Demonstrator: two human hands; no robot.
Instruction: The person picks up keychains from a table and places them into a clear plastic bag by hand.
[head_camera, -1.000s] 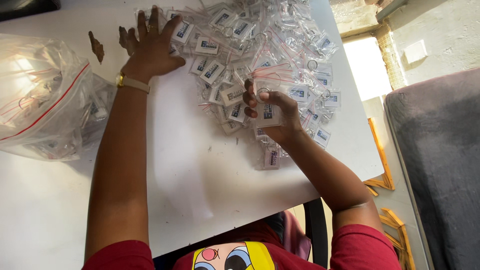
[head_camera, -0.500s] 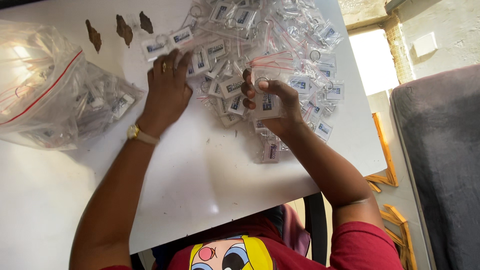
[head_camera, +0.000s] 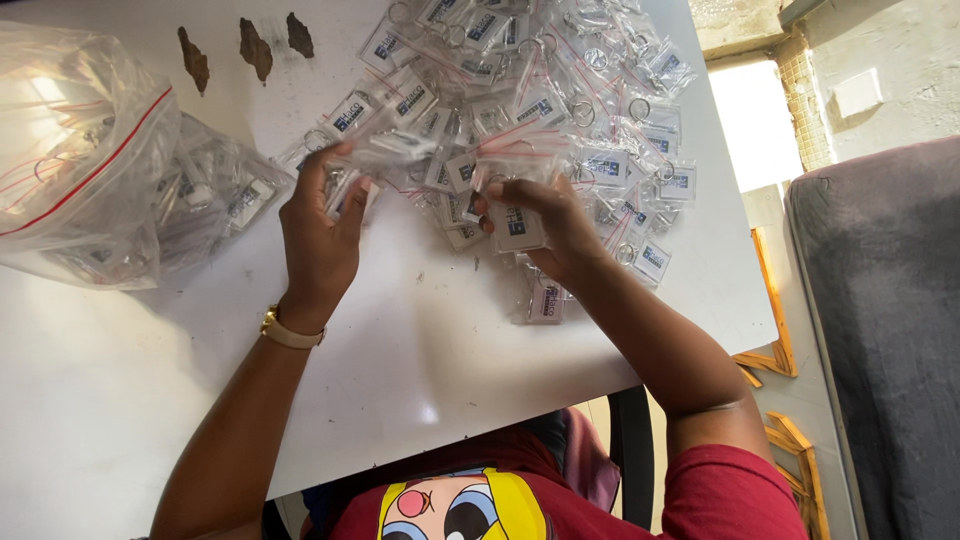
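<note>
A white bench (head_camera: 420, 350) bears 3 brown chipped patches (head_camera: 250, 48) near its far edge; beside the bench, a grey padded seat (head_camera: 880, 330) and orange wooden frames (head_camera: 775, 350).

Glossy clear plastic sleeves (head_camera: 520, 130) with metal rings lie on a smooth, matt white table (head_camera: 420, 340) with chipped patches.

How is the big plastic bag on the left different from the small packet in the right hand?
The big bag is large, bulging with many packets and lies on the table; the small packet is flat, holds one keychain tag and is pinched in the right hand. No hand touches the bag; the left hand is nearest. Both are clear plastic.
</note>
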